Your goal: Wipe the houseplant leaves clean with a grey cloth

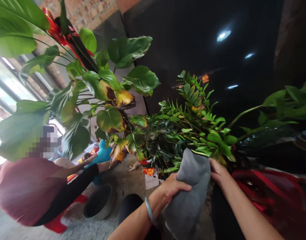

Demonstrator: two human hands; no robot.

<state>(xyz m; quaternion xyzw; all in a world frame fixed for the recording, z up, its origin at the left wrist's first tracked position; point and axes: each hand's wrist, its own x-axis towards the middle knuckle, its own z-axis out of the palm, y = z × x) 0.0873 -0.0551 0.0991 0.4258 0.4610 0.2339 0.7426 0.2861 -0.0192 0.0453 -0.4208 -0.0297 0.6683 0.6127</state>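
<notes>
A grey cloth (192,186) with a yellow-green edge hangs between my hands in front of the plants. My left hand (174,188) grips its left side, thumb across the front; a pale bangle (150,210) circles that wrist. At the upper right edge, my right hand (217,170) is closed on the cloth, its fingertips partly hidden behind it. Just beyond the cloth grows a bushy plant (187,123) with small glossy leaves. To its left stands a taller plant with broad leaves (110,118), several of them yellowed and brown.
A person in a pink top (30,190) sits at left on a red stool (58,221). A dark basin (99,201) stands on the floor beside them. Red bags (275,190) lie at right. Paper scraps (151,180) lie near the plants. Behind is a glossy black wall (187,40).
</notes>
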